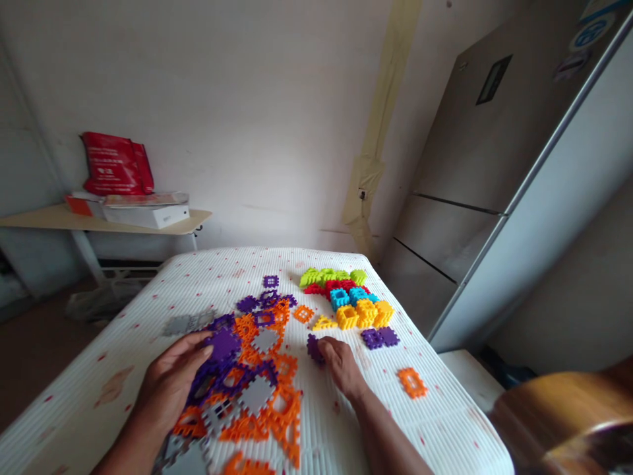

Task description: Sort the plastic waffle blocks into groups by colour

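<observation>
My left hand (171, 376) pinches a solid purple square interlocking tile (225, 344) between thumb and fingers, over the left side of a loose pile. Gripped by its edge in my right hand (342, 368) is another purple tile (313, 348), just right of the pile. Orange tiles (284, 402), grey tiles (257, 394) and more purple tiles lie mixed under and around my left hand. Two purple tiles (380, 338) lie flat to the right of my right hand. An orange square frame tile (412, 382) sits farther right.
Sorted stacks stand at the back right: green tiles (332, 277), red tiles (339, 288), blue tiles (340, 299) and yellow tiles (366, 313). A white patterned cloth (208, 267) covers the table. A refrigerator (459, 158) stands right; a side table (39, 219) bears a red bag (117, 165).
</observation>
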The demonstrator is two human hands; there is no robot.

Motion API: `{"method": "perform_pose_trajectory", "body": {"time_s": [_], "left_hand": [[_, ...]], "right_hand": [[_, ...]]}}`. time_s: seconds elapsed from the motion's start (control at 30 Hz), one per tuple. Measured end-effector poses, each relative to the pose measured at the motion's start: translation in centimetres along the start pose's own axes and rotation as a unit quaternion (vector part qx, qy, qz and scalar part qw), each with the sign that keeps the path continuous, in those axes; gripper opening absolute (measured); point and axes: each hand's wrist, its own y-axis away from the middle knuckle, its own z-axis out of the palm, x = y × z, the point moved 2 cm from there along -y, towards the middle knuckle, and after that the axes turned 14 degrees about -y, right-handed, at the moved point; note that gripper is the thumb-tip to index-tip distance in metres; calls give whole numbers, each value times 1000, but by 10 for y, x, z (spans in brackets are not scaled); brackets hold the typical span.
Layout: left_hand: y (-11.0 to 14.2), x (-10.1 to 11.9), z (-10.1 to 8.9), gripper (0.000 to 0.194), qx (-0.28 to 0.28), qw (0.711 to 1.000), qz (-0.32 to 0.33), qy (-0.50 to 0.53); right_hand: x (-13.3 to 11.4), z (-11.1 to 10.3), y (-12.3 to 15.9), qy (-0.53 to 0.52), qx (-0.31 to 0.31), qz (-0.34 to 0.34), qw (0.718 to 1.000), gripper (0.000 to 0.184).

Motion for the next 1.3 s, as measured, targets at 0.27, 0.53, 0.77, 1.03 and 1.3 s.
{"method": "perform_pose_trajectory", "body": {"time_s": [0.27,0.53,0.77,1.03,1.3], "left_hand": [[-4,-5,-4,52,1,1000,6,-2],[-1,0,-2,51,-1,1000,5,-17],[-6,-6,-6,53,-5,1000,-2,-25],[-4,-5,-4,54,-8,999,-9,-33],[9,6,3,55,-2,999,-19,-49]], "right_hand": [[16,-34,-4,202,72,107,971,45],[15,-43,10,296,132,173,930,20],[21,-41,18,213,69,-6,974,34],[31,-40,16,189,109,-50,975,33],[35,-122,13,206,308,-3,929,28]]}}
